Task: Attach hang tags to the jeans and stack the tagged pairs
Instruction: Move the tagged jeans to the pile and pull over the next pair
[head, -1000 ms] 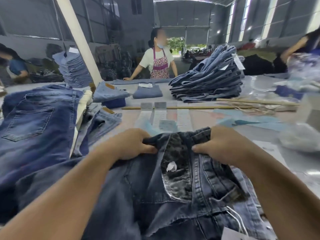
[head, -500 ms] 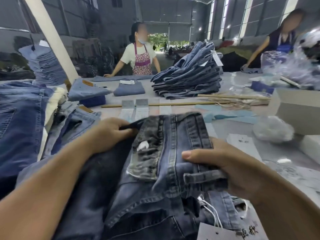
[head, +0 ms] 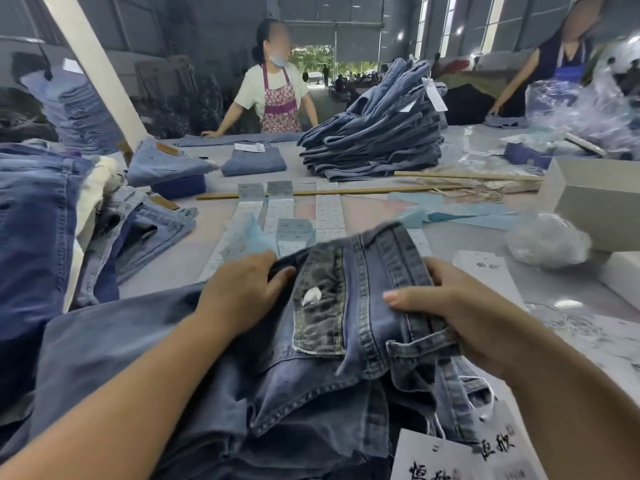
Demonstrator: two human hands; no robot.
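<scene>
Left hand [head: 242, 292] and right hand [head: 460, 317] each hold a closed grip on the jeans [head: 349, 306] waistband; stiff, seamed denim between them

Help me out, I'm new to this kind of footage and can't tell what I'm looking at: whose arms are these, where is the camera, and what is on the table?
There is no machine here. The camera sits on a person's head and looks forward and down, so the two bare arms reaching in from the bottom are that person's own. The left hand and right hand each have a grip on the waistband of a pair of jeans, turned so the inside shows. A white hang tag on string lies by the jeans at the bottom right. On the table are rows of paper labels, a tall stack of folded jeans, more jeans at the left, and a grey box at the right. Two other workers stand at the far side.
</scene>
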